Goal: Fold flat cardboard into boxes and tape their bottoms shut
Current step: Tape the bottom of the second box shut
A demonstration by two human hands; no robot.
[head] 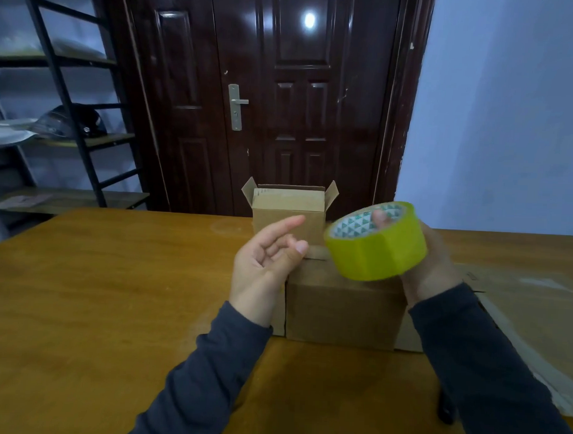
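My right hand (431,267) grips a yellow-green roll of tape (376,244) in the air, with a finger through its core. Just left of the roll, my left hand (266,258) hovers with palm up, index finger stretched out and the other fingers loosely curled; it holds nothing. Below both hands a folded cardboard box (340,309) stands on the wooden table (113,292). Behind it, near the table's far edge, a second box (287,213) stands with its side flaps up.
Flat cardboard sheets (535,310) lie on the table at the right. A small dark object (445,410) lies near the front edge under my right sleeve. A dark door (299,97) is behind the table and a metal shelf rack (55,111) stands at the left.
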